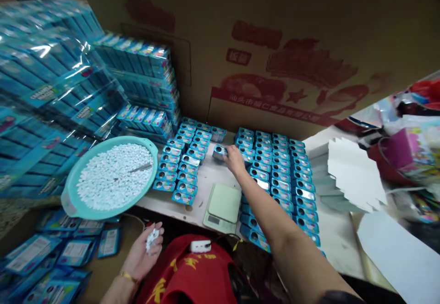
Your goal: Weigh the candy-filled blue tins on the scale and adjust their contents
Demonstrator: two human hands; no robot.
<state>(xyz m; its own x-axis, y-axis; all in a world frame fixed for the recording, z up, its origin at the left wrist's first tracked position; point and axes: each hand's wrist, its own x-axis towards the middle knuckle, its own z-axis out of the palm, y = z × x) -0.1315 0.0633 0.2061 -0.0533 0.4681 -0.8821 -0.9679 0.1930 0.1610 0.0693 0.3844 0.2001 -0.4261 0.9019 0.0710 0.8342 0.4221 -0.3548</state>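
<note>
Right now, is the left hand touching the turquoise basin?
Apart. The head view shows the left hand, cupping white pieces, nearer the wearer than the basin, with a visible gap between.

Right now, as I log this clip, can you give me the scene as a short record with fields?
Left hand: palm up, cupping small white pieces
Right hand: reaching over the table, fingers touching a blue box; grip partly hidden
Basin: turquoise, full of similar white pieces
Scale: pale green, near the table edge, between groups of blue boxes in rows
Background: large cardboard panel with red print
Far right: blurred clutter
</note>
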